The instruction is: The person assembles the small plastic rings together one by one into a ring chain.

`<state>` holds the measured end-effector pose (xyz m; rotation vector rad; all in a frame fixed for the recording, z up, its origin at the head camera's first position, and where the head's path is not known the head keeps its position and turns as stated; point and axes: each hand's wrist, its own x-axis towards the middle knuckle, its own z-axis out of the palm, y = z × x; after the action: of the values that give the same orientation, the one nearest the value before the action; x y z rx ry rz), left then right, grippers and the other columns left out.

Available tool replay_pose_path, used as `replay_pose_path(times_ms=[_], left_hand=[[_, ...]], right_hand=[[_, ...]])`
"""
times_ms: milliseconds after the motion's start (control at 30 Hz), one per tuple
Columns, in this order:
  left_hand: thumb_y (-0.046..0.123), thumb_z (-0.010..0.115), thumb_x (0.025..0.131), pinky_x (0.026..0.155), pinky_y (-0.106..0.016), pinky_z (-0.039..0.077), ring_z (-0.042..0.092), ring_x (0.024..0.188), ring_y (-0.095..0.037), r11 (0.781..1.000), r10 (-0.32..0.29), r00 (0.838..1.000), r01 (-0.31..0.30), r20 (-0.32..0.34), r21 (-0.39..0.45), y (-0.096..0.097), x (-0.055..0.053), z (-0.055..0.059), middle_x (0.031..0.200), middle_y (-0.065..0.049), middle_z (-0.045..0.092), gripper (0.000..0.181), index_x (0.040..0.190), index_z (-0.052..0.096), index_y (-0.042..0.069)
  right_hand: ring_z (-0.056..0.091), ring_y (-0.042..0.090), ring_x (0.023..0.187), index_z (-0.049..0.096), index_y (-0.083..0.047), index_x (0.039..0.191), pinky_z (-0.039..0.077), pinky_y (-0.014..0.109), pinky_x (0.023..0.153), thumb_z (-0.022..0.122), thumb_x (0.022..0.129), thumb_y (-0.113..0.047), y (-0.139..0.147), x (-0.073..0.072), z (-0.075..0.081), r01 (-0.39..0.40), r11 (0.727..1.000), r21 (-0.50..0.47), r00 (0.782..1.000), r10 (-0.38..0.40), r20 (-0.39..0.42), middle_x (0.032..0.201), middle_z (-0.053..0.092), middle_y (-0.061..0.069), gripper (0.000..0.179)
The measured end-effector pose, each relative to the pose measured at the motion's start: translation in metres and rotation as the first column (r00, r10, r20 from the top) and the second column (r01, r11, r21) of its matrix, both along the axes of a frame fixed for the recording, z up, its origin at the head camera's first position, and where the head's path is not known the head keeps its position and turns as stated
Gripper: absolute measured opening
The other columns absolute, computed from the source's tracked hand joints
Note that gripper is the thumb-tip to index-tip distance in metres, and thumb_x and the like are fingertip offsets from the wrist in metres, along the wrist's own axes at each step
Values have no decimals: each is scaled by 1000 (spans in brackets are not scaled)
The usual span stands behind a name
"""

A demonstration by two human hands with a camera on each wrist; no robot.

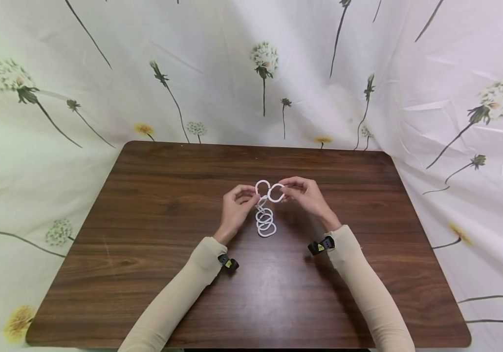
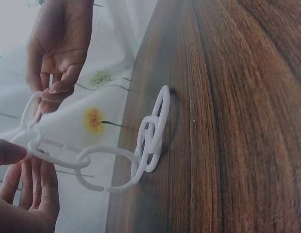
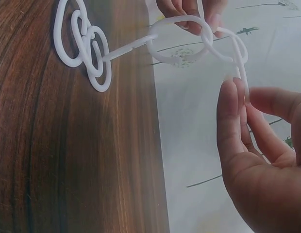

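Observation:
A chain of white plastic links (image 2: 108,149) runs up from the table between both hands. My left hand (image 1: 234,209) pinches a raised link (image 1: 262,181) by its left side, between thumb and fingers. My right hand (image 1: 307,196) grips the end link (image 1: 273,200) at its right side, thumb against fingertips. These two links meet between the hands. Below the left hand, more links hang down, and the lowest links (image 3: 57,41) lie on the wooden tabletop, overlapping one another. A small gap shows in the side of one hanging link in the left wrist view.
The dark brown wooden table (image 1: 154,244) has rounded corners. Behind and beside it hangs a white cloth (image 1: 216,63) printed with dandelions. Black straps (image 1: 228,263) sit on both wrists over cream sleeves (image 1: 176,293).

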<state>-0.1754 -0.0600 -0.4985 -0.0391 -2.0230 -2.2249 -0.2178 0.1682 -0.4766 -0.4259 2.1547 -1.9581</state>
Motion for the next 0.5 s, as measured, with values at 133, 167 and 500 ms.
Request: replay_pose_path(times_ms=[133,167,500], left_hand=[[-5,76,90,72,-13,59,69,78,-3,1000,-2,1000,2,0,-3,0,0,-1,102,-24,72,23,111,69,-11],[-5,76,90,72,-13,59,69,78,-4,1000,-2,1000,2,1,-5,0,0,-1,103,-25,72,23,111,69,-10],[-3,78,89,69,-13,58,69,77,-4,1000,-8,1000,8,-3,-7,-1,1,0,101,-25,73,24,111,71,-11]], right_hand=[[73,9,75,69,9,123,66,51,83,69,100,-6,-1,1,-2,-8,1000,19,1000,8,4,95,76,-6,27],[73,9,75,69,9,123,66,52,83,69,100,-7,-1,1,-2,-11,1000,18,1000,11,4,94,76,-7,27],[73,12,77,69,9,123,66,46,81,68,101,-5,-1,4,-2,-29,999,-16,1000,29,-1,97,77,-6,26]])
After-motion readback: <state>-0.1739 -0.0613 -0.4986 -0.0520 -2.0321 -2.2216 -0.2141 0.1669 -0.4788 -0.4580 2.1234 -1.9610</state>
